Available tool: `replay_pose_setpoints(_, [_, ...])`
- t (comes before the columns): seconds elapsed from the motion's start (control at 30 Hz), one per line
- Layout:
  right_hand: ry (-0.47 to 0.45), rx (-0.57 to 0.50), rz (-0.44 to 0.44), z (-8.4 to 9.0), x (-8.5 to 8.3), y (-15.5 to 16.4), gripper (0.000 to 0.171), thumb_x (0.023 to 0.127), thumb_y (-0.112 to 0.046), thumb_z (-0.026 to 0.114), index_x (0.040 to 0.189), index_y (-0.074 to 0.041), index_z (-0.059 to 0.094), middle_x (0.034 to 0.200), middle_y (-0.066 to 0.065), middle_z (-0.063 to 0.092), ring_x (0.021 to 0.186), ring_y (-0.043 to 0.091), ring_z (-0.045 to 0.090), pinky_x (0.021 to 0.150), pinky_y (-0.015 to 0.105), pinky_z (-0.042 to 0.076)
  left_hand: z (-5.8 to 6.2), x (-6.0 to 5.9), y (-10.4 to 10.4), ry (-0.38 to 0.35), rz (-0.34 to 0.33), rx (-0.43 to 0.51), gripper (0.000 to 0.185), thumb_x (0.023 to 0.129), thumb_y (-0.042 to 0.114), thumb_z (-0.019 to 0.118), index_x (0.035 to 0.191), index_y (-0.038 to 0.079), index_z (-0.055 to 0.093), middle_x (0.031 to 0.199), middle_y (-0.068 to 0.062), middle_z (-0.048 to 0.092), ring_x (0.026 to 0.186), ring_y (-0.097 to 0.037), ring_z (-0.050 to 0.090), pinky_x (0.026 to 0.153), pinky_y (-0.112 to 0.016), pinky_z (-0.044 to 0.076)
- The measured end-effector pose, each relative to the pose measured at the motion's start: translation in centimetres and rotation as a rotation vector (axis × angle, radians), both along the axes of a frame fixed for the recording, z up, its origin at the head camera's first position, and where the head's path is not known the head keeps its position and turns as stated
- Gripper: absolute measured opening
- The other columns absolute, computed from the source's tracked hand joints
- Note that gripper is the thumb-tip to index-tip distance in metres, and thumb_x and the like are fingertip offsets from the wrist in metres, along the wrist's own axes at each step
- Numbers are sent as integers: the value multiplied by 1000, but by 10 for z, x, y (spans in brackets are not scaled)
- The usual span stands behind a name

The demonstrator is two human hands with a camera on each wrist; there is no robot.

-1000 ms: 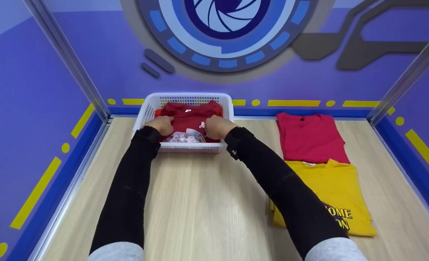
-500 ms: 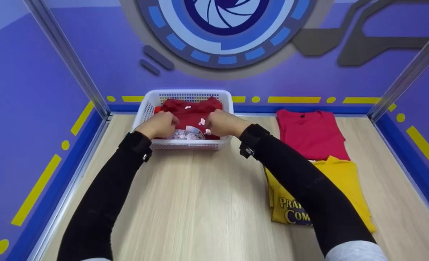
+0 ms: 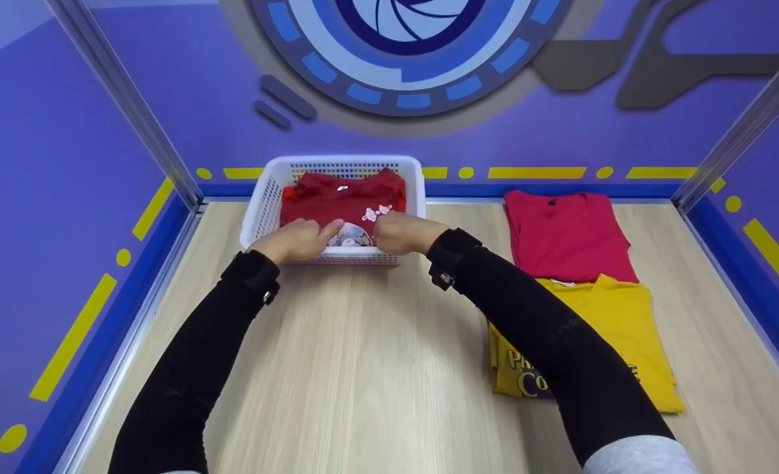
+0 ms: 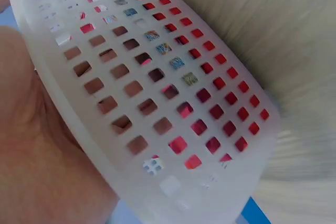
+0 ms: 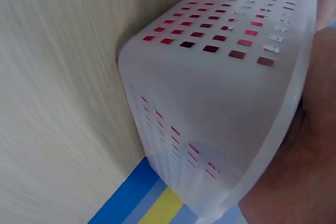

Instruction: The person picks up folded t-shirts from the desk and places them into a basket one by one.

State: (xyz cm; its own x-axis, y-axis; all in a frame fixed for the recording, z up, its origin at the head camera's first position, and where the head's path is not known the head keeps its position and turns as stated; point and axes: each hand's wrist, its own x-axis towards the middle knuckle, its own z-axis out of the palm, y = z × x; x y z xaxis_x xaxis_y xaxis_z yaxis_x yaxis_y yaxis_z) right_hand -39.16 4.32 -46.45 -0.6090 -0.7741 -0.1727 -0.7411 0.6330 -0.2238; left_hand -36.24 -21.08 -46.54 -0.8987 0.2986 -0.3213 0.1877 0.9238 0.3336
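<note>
A white perforated basket [image 3: 343, 160] stands at the back of the wooden table, holding a folded dark red shirt [image 3: 346, 196] with a pale print. Both hands are at its near rim. My left hand [image 3: 297, 240] hooks its fingers over the rim at the left. My right hand [image 3: 399, 232] curls over the rim at the right. In the left wrist view the palm [image 4: 37, 156] lies against the basket wall [image 4: 173, 93], with red cloth and fingers showing through the holes. The right wrist view shows the basket corner [image 5: 210, 93] with the palm [image 5: 310, 182] at its rim.
A folded red shirt [image 3: 567, 234] lies at the right of the table, with a folded yellow printed shirt [image 3: 616, 329] just in front of it, partly under my right forearm. Purple walls and metal posts enclose the wooden table [image 3: 363, 368].
Both hands have drawn back from the top of the red shirt to the basket's near rim. More of the shirt's print now shows.
</note>
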Motion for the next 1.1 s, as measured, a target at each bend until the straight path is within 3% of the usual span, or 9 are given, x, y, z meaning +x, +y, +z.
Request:
replay_pose_setpoints(0.07, [4,0,-7,-1,0,0,29,98,-6,48,71,-11,54,73,2,48,70,23,47,72,43,49,0,2,3,6,-1,-2,97,114,71,19,148,-8,63,155,-31,61,151,-48,54,132,-59,38])
replay_pose_setpoints(0.1, [-4,-20,-19,-2,1,0,28,98,-5,48,72,-7,59,73,5,50,72,24,49,74,44,49,0,4,5,25,-5,-9,96,114,71,20,144,-8,67,150,-31,65,148,-47,57,130,-59,40])
replay_pose_setpoints(0.2, [8,-140,-53,-6,5,5,31,94,1,48,85,0,78,79,11,69,78,27,59,79,45,53,2,11,11,161,-20,31,74,116,60,38,111,-2,79,106,-23,77,113,-41,73,109,-54,55])
replay_pose_setpoints(0.3, [12,-316,-118,-6,18,13,46,91,8,46,106,-4,87,100,12,84,93,28,73,89,43,61,5,24,21,364,-26,131,51,115,45,56,86,8,75,71,-6,58,77,-29,63,81,-45,54])
replay_pose_setpoints(0.4, [37,-482,-183,1,38,24,52,94,8,44,121,-6,85,120,12,84,108,28,79,97,43,65,14,45,33,523,-34,263,35,113,36,63,93,13,80,70,0,60,71,-22,60,75,-39,52])
replay_pose_setpoints(0.53, [81,-615,-206,12,66,45,51,100,6,42,126,-7,84,127,11,83,114,27,80,97,45,66,24,76,51,611,-100,372,26,112,30,66,105,13,84,85,-1,76,77,-18,68,78,-36,60])
replay_pose_setpoints(0.73, [53,-562,-148,3,96,84,45,101,5,47,128,-4,82,128,13,82,116,27,81,100,46,66,17,101,82,578,-250,435,23,112,27,66,119,14,84,101,0,83,86,-13,71,87,-34,64])
replay_pose_setpoints(0.93, [-60,-443,-164,-22,121,118,34,106,-4,61,136,-1,77,132,17,80,125,33,78,107,51,63,-24,109,115,435,-331,375,28,113,29,64,124,11,83,110,-2,85,101,-18,80,93,-37,66])
replay_pose_setpoints(1.1, [-60,-416,-210,-39,141,139,29,108,-7,64,132,0,79,126,15,83,118,30,80,104,50,64,-51,114,135,380,-359,321,27,113,30,64,124,13,83,115,0,84,113,-18,79,103,-39,63])
